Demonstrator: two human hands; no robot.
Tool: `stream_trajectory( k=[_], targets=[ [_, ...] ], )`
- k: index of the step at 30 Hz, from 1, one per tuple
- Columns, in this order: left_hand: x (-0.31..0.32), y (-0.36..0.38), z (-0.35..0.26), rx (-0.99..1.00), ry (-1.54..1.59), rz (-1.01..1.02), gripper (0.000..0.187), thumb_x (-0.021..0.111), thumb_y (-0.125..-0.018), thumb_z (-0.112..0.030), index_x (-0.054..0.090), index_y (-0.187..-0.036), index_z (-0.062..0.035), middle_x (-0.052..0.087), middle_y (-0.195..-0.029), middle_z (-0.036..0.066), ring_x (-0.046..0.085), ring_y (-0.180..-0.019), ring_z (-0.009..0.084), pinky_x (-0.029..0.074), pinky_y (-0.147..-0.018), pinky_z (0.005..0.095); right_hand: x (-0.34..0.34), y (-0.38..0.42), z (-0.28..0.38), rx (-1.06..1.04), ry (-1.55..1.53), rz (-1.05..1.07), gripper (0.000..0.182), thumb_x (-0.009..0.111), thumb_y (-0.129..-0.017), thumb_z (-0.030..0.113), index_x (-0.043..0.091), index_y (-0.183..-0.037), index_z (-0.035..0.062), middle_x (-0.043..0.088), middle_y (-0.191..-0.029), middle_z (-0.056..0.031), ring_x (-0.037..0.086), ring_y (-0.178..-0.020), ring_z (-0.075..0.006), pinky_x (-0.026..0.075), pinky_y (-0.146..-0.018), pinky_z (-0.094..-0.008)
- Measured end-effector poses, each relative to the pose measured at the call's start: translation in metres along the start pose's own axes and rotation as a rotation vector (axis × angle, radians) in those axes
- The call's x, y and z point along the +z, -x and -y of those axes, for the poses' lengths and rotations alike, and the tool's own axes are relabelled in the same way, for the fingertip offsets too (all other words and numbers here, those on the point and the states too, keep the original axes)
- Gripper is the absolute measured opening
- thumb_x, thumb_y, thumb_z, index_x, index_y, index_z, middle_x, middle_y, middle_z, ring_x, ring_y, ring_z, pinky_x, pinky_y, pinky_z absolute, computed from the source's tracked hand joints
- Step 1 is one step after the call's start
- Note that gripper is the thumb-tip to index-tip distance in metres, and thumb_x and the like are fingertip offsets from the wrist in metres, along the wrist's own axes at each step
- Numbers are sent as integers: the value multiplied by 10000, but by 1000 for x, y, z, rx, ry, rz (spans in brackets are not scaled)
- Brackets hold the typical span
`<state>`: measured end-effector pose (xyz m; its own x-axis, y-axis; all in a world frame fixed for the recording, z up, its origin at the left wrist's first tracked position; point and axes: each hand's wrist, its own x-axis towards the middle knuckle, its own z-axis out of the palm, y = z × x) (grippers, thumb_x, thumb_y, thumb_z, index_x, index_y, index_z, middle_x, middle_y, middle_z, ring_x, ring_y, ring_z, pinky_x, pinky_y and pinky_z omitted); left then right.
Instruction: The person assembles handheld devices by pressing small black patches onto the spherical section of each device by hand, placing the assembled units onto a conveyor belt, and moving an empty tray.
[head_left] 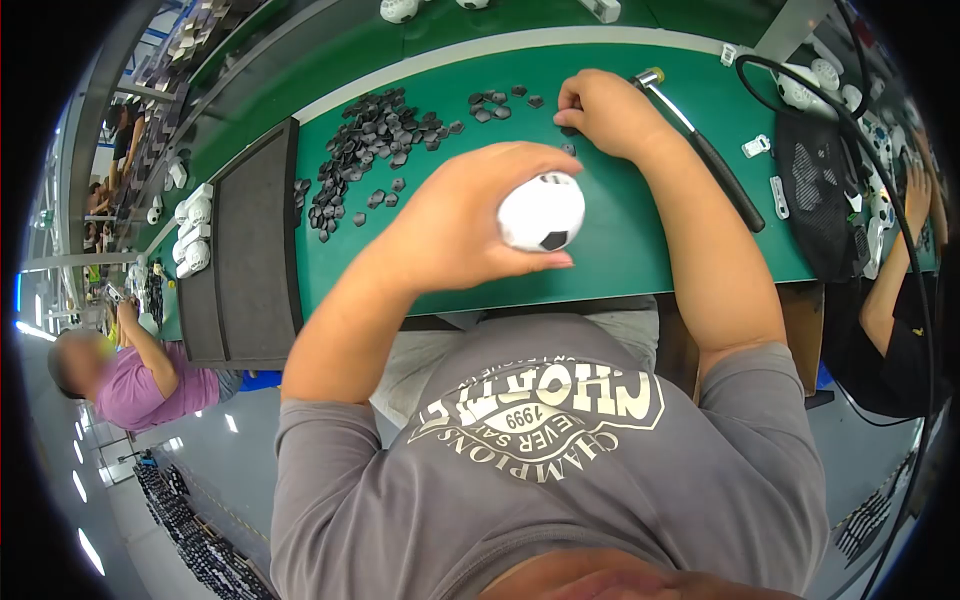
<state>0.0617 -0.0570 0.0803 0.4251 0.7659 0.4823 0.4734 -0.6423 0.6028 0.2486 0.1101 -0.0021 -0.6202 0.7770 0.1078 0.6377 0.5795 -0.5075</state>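
Observation:
My left hand (478, 215) is wrapped around a small white soccer ball (530, 212), held up above the green table. A black pentagon shows on the ball's lower side, with more dark marks near its top. At the far side of the table my right hand (600, 112) is bent down with its fingers pinched on a black pentagon piece (569, 131), mostly hidden under the fingertips. Another small dark piece (569, 150) lies just below that hand. To the left, a large heap of black pentagon pieces (365, 140) spreads over the table, with several loose ones around it.
A hammer (705, 150) with a black handle lies right of my right forearm. Left of the heap stands a black tray (245, 250), with white ball parts (193, 235) beyond it. A black mesh bag (815, 190) and a cable (890, 160) are at right. Co-workers sit on both sides.

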Motion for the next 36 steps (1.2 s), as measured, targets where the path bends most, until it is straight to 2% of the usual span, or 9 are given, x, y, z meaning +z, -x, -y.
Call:
stream_trajectory(
  k=[3, 5, 6, 8, 9, 14, 25, 29, 36],
  targets=[
    [-24, -30, -5, -136, -124, 58, 526, 920, -725, -211, 670, -1157, -44, 727, -1071, 131, 719, -953, 286, 581, -835, 401, -8, 3, 8, -60, -46, -58, 171, 779, -857, 157, 698, -891, 10, 668, -902, -142, 640, -865, -311, 516, -784, -405],
    [-42, -38, 17, -215, 259, -498, 398, 849, -851, -250, 654, -1121, -32, 729, -1039, 111, 718, -959, 228, 579, -844, 387, -12, 3, 14, -98, -68, -84, 164, 781, -852, 152, 701, -886, 13, 669, -900, -138, 639, -861, -303, 513, -781, -400],
    [-48, -41, 33, -211, 256, -503, 398, 849, -851, -250, 654, -1121, -32, 729, -1039, 111, 718, -959, 228, 579, -844, 387, -14, 3, 16, -190, -118, -266, 150, 795, -830, 130, 706, -882, 21, 663, -889, -127, 632, -843, -291, 508, -761, -392],
    [-52, -40, 67, -20, 829, -969, 315, 758, -952, -268, 631, -1115, -31, 720, -1030, 97, 707, -950, 195, 583, -829, 363, -16, 5, 21, -367, -221, -634, 147, 823, -787, 85, 714, -874, 38, 653, -867, -107, 617, -806, -269, 497, -720, -377],
    [-40, -35, 75, -13, 831, -967, 315, 758, -952, -268, 631, -1115, -31, 720, -1030, 97, 707, -950, 195, 583, -829, 363, -18, 6, 23, -369, -217, -639, 147, 823, -787, 85, 714, -874, 38, 653, -867, -107, 617, -806, -269, 497, -720, -377],
    [22, -12, 93, -563, 1170, -776, 343, 654, -1023, -319, 613, -1171, -12, 707, -1065, 107, 693, -991, 226, 591, -875, 385, -24, 10, 34, -718, -66, -905, 237, 868, -694, -9, 716, -858, 69, 644, -853, -71, 593, -767, -244, 472, -667, -350],
    [25, -1, 106, -487, 1189, -520, 487, 651, -1021, -368, 512, -1345, -32, 664, -1174, 103, 682, -1073, 217, 595, -905, 396, -20, 7, 46, -728, -116, -801, 226, 852, -721, -30, 718, -875, 66, 664, -890, -74, 620, -786, -251, 499, -677, -337],
    [27, -7, 119, -495, 1176, -465, 497, 670, -1012, -357, 489, -1358, -50, 651, -1183, 91, 681, -1090, 216, 609, -882, 390, -7, 12, 41, -380, -249, -556, 168, 812, -794, -2, 703, -915, 38, 681, -910, -93, 635, -796, -245, 516, -702, -336],
    [32, -7, 108, -489, 1057, -504, 539, 696, -996, -278, 395, -1391, -69, 614, -1207, 95, 680, -1065, 224, 627, -820, 387, -4, 6, 36, -463, -277, -625, 118, 758, -897, 68, 679, -972, 21, 726, -902, -83, 645, -746, -185, 509, -676, -304]
  ],
)
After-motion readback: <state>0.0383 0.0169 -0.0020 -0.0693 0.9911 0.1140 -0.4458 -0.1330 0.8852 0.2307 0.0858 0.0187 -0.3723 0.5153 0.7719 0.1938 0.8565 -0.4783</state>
